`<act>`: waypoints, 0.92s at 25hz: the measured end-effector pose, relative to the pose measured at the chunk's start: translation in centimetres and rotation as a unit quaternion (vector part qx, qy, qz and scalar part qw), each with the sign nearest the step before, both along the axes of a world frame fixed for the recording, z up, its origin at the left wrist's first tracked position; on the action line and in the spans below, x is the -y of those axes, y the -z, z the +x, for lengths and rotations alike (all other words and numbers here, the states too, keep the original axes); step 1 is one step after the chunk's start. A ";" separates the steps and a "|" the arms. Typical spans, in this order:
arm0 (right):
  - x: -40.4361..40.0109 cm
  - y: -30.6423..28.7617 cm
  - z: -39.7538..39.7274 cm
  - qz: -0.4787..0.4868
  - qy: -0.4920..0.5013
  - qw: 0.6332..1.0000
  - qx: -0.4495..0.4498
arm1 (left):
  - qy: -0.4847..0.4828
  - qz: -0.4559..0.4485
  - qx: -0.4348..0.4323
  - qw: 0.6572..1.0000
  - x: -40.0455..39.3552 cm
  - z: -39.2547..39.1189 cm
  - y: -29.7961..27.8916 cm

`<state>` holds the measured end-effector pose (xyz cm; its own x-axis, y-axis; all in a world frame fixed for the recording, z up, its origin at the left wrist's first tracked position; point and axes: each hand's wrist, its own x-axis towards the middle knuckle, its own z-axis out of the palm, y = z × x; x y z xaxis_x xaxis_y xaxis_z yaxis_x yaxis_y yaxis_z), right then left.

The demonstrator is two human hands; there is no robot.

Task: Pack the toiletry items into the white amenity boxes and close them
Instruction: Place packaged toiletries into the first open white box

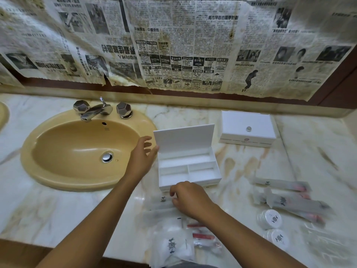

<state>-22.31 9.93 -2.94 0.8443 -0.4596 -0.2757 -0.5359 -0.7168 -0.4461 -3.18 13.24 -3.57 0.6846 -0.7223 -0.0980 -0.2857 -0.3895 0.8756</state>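
Open box (188, 167) awaits toiletries.
Left hand (144, 154), fingers spread, steadies its side; right hand (188, 200) pinches a packet (164, 202).

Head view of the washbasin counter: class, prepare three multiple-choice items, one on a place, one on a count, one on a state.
1. Where does the closed box stand?
A. inside the sink
B. right of and behind the open box
C. by the round packs

2. How many white amenity boxes show?
A. one
B. two
C. four

3. The open box's compartments are:
A. empty
B. full
C. hidden

Key: 1 B, it stands nearer the wall on the right; 2 B, one open, one closed; 3 A, only bare white dividers show.
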 end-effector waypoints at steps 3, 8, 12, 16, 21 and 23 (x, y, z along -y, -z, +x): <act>-0.7 0.5 -0.2 -0.007 -0.025 0.999 -0.030 | 0.016 0.012 -0.006 1.000 -2.3 -1.1 1.3; -1.5 1.3 -0.2 -0.034 -0.056 0.997 -0.051 | 0.112 0.053 -0.011 0.992 -4.0 -2.3 2.4; -1.9 1.4 -0.2 -0.054 -0.065 0.995 -0.046 | 0.142 0.078 -0.021 0.987 -4.1 -2.3 2.2; -1.9 0.3 0.0 -0.052 -0.058 0.996 -0.046 | 0.148 0.091 -0.028 0.984 -4.1 -2.1 2.3; -1.2 -1.8 -0.1 -0.073 -0.039 0.996 -0.036 | 0.152 0.064 -0.067 0.984 -4.2 -2.1 2.5; -0.8 -2.8 -0.1 -0.080 -0.027 0.996 -0.022 | 0.152 0.057 -0.084 0.983 -4.3 -2.2 2.5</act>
<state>-22.41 10.73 -0.11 0.8573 -0.4553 -0.2404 -0.5117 -0.8051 -0.2999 -5.40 17.53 -6.05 0.4052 -0.8692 -0.2834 -0.2593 -0.4065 0.8761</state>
